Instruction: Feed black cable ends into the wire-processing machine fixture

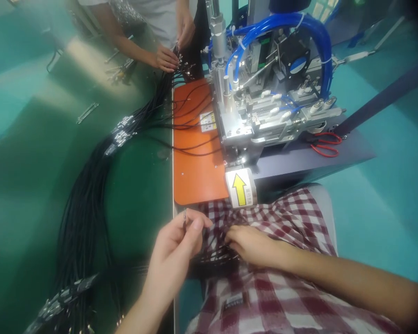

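Observation:
My left hand [176,239] is raised in front of the orange plate [198,181], thumb and fingers pinched together. A small, thin metallic piece shows between the fingers, too small to name. Over the lap, my right hand [252,243] is closed with its fingers curled down. Its fingertips are by the black cables [212,269] lying across the lap, and what they hold, if anything, is hidden. Several black cables run across the orange plate into the metal machine [238,125]. A large bundle of black cables [81,204] with silvery connector ends [120,132] curves over the green table.
Blue air hoses [320,41] arch above the machine. Red-handled scissors or pliers [325,144] lie at its right side. A white label with a yellow arrow [240,188] faces me. Across the table, another person's hands [170,58] handle cable ends. The green table [139,185] extends left.

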Available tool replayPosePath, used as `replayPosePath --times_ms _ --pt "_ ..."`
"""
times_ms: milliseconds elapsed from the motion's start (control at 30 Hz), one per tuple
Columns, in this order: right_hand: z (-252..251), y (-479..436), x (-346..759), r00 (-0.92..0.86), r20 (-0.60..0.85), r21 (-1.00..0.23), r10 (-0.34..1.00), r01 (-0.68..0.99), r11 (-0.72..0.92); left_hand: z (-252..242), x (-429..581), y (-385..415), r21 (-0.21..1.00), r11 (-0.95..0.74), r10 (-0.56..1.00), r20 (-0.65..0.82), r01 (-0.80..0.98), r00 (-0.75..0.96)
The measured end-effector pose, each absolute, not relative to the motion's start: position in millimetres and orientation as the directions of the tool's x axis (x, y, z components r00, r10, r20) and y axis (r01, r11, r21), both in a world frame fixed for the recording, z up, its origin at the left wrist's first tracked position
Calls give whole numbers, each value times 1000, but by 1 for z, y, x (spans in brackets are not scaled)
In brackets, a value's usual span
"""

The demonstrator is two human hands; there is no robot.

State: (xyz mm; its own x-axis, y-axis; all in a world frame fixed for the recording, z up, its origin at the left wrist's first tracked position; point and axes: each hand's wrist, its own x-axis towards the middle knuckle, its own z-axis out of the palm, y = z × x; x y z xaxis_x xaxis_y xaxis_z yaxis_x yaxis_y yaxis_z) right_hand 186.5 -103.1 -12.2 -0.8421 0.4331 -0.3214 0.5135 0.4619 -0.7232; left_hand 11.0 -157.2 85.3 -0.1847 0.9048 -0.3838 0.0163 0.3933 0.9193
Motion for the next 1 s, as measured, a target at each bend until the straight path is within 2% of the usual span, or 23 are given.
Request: replayPosePath --times_ms 67,167,233,367,433,533,600,667,733,800,900,1000 --pt "1 -100 193 -837 -293 -724 462 510 464 88 11 -157 912 387 918 -368 135 -147" --pt "19 -97 204 -819 -162 -775 550 451 443 88 15 -155 903 305 950 -311 302 -31" --pt "17 -96 204 -823 -168 -773 542 452 445 86 17 -153 903 288 947 -318 319 46" --pt "-13 -99 190 -863 -308 -725 400 485 489 78 18 -151 889 359 918 -391 284 65" --pt "-18 -99 189 -856 -311 -713 412 497 495 77 17 -151 884 373 916 -400 282 42" --pt "3 -96 201 -833 -260 -724 489 503 471 80 18 -154 888 326 930 -363 323 59" --pt "30 -91 209 -781 -167 -828 602 442 344 83 22 -155 885 313 923 -369 344 109" --pt "56 -85 210 -698 -185 -907 691 393 155 84 25 -157 877 344 902 -408 335 143" --pt "74 -81 202 -664 -184 -955 725 295 28 85 27 -157 881 365 906 -410 300 102" --pt "82 -78 192 -656 -138 -986 743 161 -40 86 26 -158 896 374 924 -381 238 -14" --pt "85 -76 179 -637 -43 -998 769 -15 -68 90 22 -158 904 417 901 -398 95 -172" --pt "84 -74 174 -608 -27 -998 794 -33 -59 95 20 -159 899 438 871 -432 -28 -235"
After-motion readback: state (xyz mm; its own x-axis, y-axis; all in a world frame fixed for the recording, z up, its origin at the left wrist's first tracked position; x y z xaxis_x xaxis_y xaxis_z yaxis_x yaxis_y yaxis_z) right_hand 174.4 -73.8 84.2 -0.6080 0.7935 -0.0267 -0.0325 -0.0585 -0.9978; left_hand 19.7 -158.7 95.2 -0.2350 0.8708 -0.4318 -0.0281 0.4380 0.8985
